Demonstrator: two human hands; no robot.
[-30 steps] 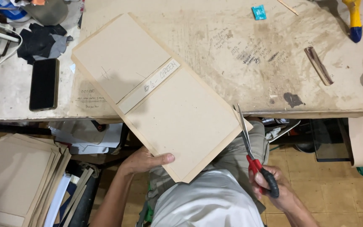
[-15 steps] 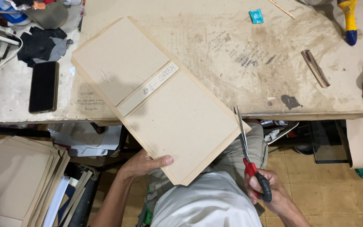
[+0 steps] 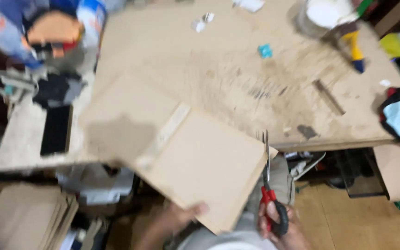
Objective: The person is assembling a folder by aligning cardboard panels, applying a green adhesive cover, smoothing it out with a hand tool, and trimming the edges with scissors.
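Left hand [image 3: 181, 216] fingers gripped board [image 3: 181, 153] near edge: stiff, light, overhanging desk [image 3: 237, 69]. Right hand [image 3: 281, 227] fingers clenched scissors [image 3: 269, 194].

View now blurred by head motion, tilted further up the surface [image 3: 218, 60]; scissors [image 3: 270, 194] swung from a slant to near upright beside the board [image 3: 181, 153] edge; left hand [image 3: 181, 217] shifted right along the board's lower edge.

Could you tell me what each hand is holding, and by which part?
Left hand grips the cardboard sheet at its near edge; right hand holds the scissors by their red-and-black handles.
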